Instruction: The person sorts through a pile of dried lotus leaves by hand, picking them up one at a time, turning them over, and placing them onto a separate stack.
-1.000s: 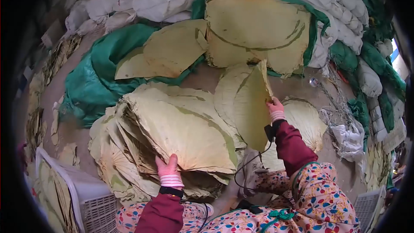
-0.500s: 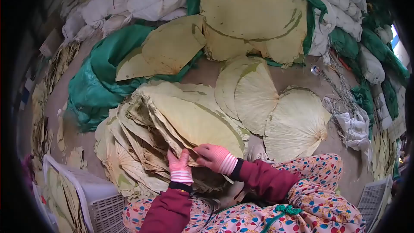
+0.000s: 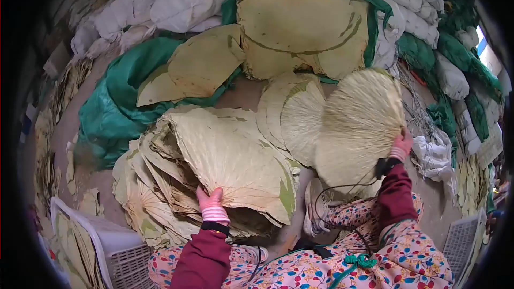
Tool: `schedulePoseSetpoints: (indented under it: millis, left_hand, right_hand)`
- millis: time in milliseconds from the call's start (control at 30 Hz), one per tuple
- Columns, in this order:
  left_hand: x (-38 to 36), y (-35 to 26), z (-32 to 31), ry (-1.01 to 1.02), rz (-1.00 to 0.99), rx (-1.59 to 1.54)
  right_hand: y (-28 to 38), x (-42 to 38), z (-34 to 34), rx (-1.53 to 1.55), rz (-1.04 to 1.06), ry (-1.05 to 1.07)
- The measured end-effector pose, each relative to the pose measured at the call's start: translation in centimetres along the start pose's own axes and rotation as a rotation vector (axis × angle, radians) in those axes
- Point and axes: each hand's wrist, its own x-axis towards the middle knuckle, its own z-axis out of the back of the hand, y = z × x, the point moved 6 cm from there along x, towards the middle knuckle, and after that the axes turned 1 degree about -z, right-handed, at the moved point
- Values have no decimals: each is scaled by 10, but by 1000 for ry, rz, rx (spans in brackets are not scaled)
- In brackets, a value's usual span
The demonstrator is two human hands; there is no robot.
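My left hand [image 3: 212,203], in a pink striped glove, pinches the lower edge of a pale dried leaf [image 3: 230,155] on the near-left pile. Out to the right, my right hand [image 3: 401,143] is closed on the right edge of a large fan-shaped leaf [image 3: 361,123], which is tilted up over the right-hand leaves. Beside it, another pleated leaf [image 3: 302,120] lies on the floor, overlapping a flatter one. Folded brown-edged leaves [image 3: 147,192] spread below and left of the leaf in my left hand.
A big leaf stack [image 3: 305,18] sits in green sacking at the back. Green cloth [image 3: 115,104] lies at left under more leaves. White baskets [image 3: 99,230] [image 3: 465,241] stand at both near sides. White sacks [image 3: 190,2] line the back. A shoe [image 3: 315,208] is near the middle.
My right hand has moved from beside my left hand out to the right and now holds a raised leaf. The leaf at my left hand has shifted, its lower edge now gripped.
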Motion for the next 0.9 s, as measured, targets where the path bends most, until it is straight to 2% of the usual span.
schedulePoseSetpoints:
  millis: [67, 133, 200, 233, 267, 300, 333, 367, 400, 433, 467, 533, 633, 733, 833, 900]
  left_hand:
    - [-2, 1, -1, 12, 3, 5]
    - [-1, 4, -4, 34, 6, -3]
    - [-5, 7, -11, 54, 30, -43]
    - [-8, 7, -15, 60, 41, -60]
    - [-13, 8, -19, 58, 89, -53]
    - [-18, 4, -26, 81, 91, -78]
    - [-23, 2, -31, 107, 93, -101]
    - [-25, 6, -33, 135, 111, -113]
    - [-28, 4, -37, 143, 109, -72]
    - [-33, -1, -41, 153, 108, -34]
    - [-39, -8, -45, 164, 109, 4]
    - [-45, -13, -46, 164, 233, 58]
    - [-38, -13, -41, 200, 205, 30]
    - [-38, -12, -47, 275, 191, -113]
    - [-38, -5, -47, 274, 261, -181]
    - [-42, -3, -49, 258, 305, -156]
  right_hand:
    - [-15, -11, 19, -357, -273, -139]
    - [6, -28, 24, -677, -336, -86]
    - [95, -68, 16, -949, -174, 169]
    - [98, -75, -16, -858, 153, 156]
    - [107, -92, -55, -576, 337, 235]
    - [150, -127, -81, -290, 239, 580]
    - [192, -173, -98, -99, 313, 668]
    - [225, -222, -115, 19, 481, 742]
    - [254, -269, -131, 205, 530, 943]
    - [295, -302, -116, 270, 603, 1068]
    - [315, -329, -122, 360, 723, 971]
    - [349, -359, -126, 252, 597, 1307]
    - [346, -368, -136, 301, 517, 1348]
    - [336, -367, -138, 508, 405, 1338]
    - [325, -371, -134, 364, 408, 1269]
    - [327, -372, -127, 323, 578, 1102]
